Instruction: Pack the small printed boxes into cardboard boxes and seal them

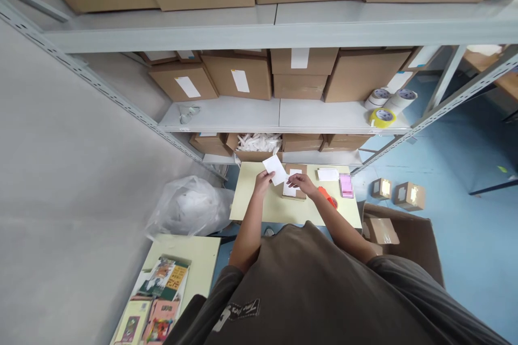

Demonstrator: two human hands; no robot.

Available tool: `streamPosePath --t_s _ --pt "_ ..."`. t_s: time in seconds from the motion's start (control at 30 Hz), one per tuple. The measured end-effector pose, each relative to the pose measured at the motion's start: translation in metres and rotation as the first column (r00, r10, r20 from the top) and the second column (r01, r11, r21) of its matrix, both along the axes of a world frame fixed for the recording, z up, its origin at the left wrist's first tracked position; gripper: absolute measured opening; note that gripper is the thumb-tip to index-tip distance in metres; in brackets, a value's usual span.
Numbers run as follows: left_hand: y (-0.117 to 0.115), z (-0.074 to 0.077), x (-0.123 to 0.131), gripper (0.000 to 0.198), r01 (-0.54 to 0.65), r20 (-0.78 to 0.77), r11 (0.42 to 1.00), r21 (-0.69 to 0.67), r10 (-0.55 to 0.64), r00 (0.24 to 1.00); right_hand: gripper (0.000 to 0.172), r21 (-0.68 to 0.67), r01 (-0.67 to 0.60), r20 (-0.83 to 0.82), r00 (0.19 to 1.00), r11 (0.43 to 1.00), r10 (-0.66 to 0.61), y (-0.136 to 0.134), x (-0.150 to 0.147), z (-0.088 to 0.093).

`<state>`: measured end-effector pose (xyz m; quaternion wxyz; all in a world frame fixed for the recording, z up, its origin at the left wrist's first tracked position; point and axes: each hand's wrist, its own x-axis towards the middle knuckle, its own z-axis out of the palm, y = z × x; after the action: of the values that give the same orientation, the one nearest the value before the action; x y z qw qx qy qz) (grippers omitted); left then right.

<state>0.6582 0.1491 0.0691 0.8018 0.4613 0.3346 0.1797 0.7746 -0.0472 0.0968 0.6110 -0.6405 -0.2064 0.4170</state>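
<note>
My left hand [263, 179] is closed on a white paper sheet [275, 168], holding it up over the far edge of the pale yellow table [259, 210]. My right hand [301, 183] rests with fingers flat on a white label on a small cardboard box [294, 193] lying on the table. An orange tape dispenser [328, 197] sits just right of my right forearm.
A white slip stack [327, 174] and a pink pad [346, 185] lie at the table's right. Metal shelves [279, 114] hold cardboard boxes and tape rolls [382, 116]. A plastic bag [190, 206] sits left; an open carton [400, 237] right; books [159, 296] near left.
</note>
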Motion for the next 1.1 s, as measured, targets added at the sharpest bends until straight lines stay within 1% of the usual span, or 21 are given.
streamPosePath --t_s 0.2,0.33,0.37,0.43,0.47,0.5,0.53,0.57,0.63,0.67,0.7,0.73,0.8,0.87,0.93,1.0,1.03,1.1 --pt "-0.016 0.011 0.012 0.066 0.071 0.029 0.997 0.029 -0.072 0.997 0.043 0.055 0.052 -0.024 0.998 0.997 -0.051 -0.016 -0.002 0.004" --pt "-0.028 0.018 0.019 0.067 0.124 -0.003 0.990 0.060 -0.124 0.992 0.044 0.068 0.068 -0.014 0.998 0.995 -0.067 -0.027 0.000 0.009" --pt "-0.031 0.020 0.020 0.067 0.121 -0.040 0.988 0.095 -0.118 0.992 0.044 0.076 0.068 -0.007 0.998 0.995 -0.067 -0.031 0.001 0.011" --pt "-0.037 0.028 0.023 0.066 0.083 -0.147 0.967 0.240 -0.048 0.988 0.044 0.100 0.065 0.007 0.998 0.993 -0.066 -0.038 0.002 0.015" --pt "-0.041 0.032 0.024 0.064 0.065 -0.191 0.939 0.337 0.001 0.982 0.044 0.115 0.066 0.014 0.998 0.991 -0.068 -0.041 0.002 0.018" --pt "-0.045 0.038 0.025 0.058 0.072 -0.214 0.902 0.426 0.022 0.977 0.043 0.128 0.068 0.023 0.997 0.989 -0.071 -0.044 0.003 0.021" --pt "-0.051 0.043 0.026 0.051 0.116 -0.215 0.865 0.489 -0.009 0.977 0.043 0.139 0.074 0.034 0.996 0.987 -0.080 -0.046 0.004 0.024" --pt "-0.057 0.049 0.027 0.044 0.191 -0.205 0.832 0.522 -0.094 0.974 0.043 0.147 0.081 0.050 0.995 0.986 -0.089 -0.049 0.005 0.026" --pt "-0.071 0.059 0.030 0.039 0.355 -0.177 0.770 0.530 -0.309 0.935 0.042 0.160 0.090 0.098 0.989 0.983 -0.106 -0.052 0.009 0.031" --pt "-0.078 0.063 0.032 0.039 0.407 -0.164 0.748 0.524 -0.380 0.910 0.041 0.168 0.089 0.125 0.986 0.982 -0.111 -0.054 0.011 0.034" --pt "-0.085 0.066 0.034 0.040 0.424 -0.151 0.742 0.519 -0.408 0.900 0.041 0.176 0.084 0.148 0.983 0.981 -0.110 -0.057 0.013 0.036" --pt "-0.090 0.067 0.037 0.041 0.412 -0.140 0.755 0.510 -0.400 0.906 0.040 0.185 0.076 0.164 0.981 0.980 -0.107 -0.059 0.014 0.038" --pt "-0.098 0.066 0.043 0.043 0.348 -0.121 0.819 0.456 -0.330 0.936 0.039 0.198 0.059 0.173 0.980 0.978 -0.094 -0.066 0.018 0.041" --pt "-0.101 0.061 0.048 0.046 0.266 -0.111 0.896 0.355 -0.242 0.964 0.037 0.197 0.062 0.151 0.984 0.979 -0.093 -0.076 0.023 0.042" --pt "-0.098 0.054 0.051 0.048 0.156 -0.114 0.951 0.268 -0.130 0.985 0.033 0.180 0.107 0.102 0.987 0.978 -0.127 -0.088 0.029 0.041" --pt "-0.091 0.044 0.052 0.046 0.027 -0.127 0.969 0.244 0.004 0.992 0.027 0.158 0.190 0.046 0.979 0.969 -0.200 -0.103 0.037 0.039" --pt "-0.086 0.039 0.052 0.044 -0.045 -0.138 0.966 0.255 0.082 0.987 0.025 0.149 0.235 0.021 0.970 0.961 -0.240 -0.111 0.042 0.037" --pt "-0.075 0.031 0.050 0.038 -0.199 -0.168 0.928 0.314 0.260 0.951 0.021 0.140 0.314 -0.018 0.949 0.939 -0.314 -0.126 0.051 0.033"
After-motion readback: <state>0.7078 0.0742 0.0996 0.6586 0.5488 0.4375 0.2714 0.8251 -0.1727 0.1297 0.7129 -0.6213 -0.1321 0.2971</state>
